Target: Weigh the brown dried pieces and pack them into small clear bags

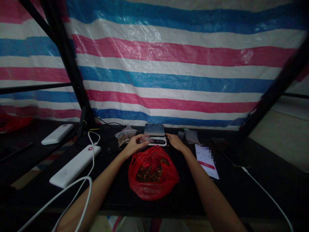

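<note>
My left hand [134, 145] is closed, with a small clear plastic bag [145, 139] between its fingers, at the left front of a digital scale. The white scale [162, 142] has a dark, shiny top plate [154, 129]. At the scale's right edge is my right hand [175, 142], its fingers stretched toward the scale; I make out nothing held in them. Small brown bits lie beside those fingertips. Between my forearms sits an open red plastic bag [154, 190] full of brown, seed-like pieces [149, 172]. Filled clear bags [124, 137] lie left of the scale.
A white power bank [74, 166] with a looping white cable [90, 180] lies left; another white device [57, 134] is farther left. On the right are a lit phone [207, 162], a flat clear bag [191, 136] and a dark phone [231, 153] on a cable. Striped sheeting [169, 74] hangs behind.
</note>
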A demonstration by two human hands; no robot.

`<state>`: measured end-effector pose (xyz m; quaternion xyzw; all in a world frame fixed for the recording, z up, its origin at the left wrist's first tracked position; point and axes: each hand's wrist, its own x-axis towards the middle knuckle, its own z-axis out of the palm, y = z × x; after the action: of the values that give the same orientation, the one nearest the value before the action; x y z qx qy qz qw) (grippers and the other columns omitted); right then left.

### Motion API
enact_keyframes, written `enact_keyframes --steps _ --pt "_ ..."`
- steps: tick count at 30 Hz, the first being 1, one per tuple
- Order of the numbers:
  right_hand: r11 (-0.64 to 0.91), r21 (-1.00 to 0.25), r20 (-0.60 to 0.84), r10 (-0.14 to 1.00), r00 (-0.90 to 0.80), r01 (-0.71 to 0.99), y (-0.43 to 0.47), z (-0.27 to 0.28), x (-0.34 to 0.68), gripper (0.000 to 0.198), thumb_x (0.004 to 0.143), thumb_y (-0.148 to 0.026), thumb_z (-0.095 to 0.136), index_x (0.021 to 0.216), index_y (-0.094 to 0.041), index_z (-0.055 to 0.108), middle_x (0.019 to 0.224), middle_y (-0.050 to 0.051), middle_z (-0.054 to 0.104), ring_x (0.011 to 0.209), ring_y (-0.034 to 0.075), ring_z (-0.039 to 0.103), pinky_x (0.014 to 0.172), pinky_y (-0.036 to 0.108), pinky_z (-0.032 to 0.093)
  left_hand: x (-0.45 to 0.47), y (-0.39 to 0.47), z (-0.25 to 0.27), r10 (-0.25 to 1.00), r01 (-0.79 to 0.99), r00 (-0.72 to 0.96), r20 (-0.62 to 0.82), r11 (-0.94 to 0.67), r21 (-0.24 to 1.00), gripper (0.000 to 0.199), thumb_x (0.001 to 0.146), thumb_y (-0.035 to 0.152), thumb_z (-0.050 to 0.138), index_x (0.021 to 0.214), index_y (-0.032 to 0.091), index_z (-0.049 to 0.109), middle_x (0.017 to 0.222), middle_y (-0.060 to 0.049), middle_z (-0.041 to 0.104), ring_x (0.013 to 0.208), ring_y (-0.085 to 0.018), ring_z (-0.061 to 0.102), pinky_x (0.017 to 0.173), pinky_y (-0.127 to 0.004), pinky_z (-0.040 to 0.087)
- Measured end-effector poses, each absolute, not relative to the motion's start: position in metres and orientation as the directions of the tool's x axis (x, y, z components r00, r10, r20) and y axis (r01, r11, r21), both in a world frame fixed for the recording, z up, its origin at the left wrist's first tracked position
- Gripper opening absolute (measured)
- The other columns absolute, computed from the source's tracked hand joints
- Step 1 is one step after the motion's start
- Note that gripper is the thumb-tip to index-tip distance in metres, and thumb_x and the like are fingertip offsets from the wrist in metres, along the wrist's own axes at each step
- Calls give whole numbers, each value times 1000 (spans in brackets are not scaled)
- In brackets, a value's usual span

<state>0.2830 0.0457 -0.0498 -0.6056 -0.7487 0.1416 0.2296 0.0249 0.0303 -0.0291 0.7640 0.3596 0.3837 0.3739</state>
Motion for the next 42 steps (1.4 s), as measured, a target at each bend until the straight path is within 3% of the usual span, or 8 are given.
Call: enact_keyframes --steps 6,11,17,21,30,42 --pt "296 -649 47 935 -352 700 32 -24 290 33 73 -21 53 106 -20 61 107 3 63 98 21 57 88 32 40 22 36 -33 844 270 440 307 -450 851 45 68 44 59 103 15 61 90 -5 65 79 -18 56 73 -27 42" --pt "252 -738 -46 907 -419 626 31 -25 289 43 59 -12 64 102 -17 62 95 3 68 89 19 61 83 30 44 23 35 -33 832 256 455 317 -463 849 43 70 43 58 102 15 61 92 -5 65 81 -18 57 72 -26 42" --pt "235 -615 65 966 -249 752 40 -38 291 46 51 -6 69 96 -13 63 86 7 68 76 17 62 70 27 48 25 35 -34 837 246 455 304 -447 860 44 70 42 58 104 14 60 93 -6 65 80 -18 57 71 -26 42" --pt "215 -547 102 976 -190 809 42 -41 292 34 52 -8 71 85 -13 64 78 5 67 72 15 61 67 25 48 24 35 -33 834 252 458 308 -454 855 44 70 42 59 103 14 60 92 -6 65 81 -18 57 73 -26 42" --pt "265 -536 112 963 -244 801 40 -39 291 14 62 -8 62 76 -12 63 73 6 66 68 14 61 64 22 46 25 35 -34 821 269 472 321 -480 835 43 70 43 58 102 15 61 92 -5 65 79 -17 57 70 -24 42" --pt "355 -446 207 934 -291 821 39 -39 288 10 64 -6 56 70 -13 62 66 4 63 62 12 58 59 20 43 25 31 -30 823 316 472 315 -492 811 42 71 42 57 102 14 61 91 -5 65 77 -17 57 67 -23 41"
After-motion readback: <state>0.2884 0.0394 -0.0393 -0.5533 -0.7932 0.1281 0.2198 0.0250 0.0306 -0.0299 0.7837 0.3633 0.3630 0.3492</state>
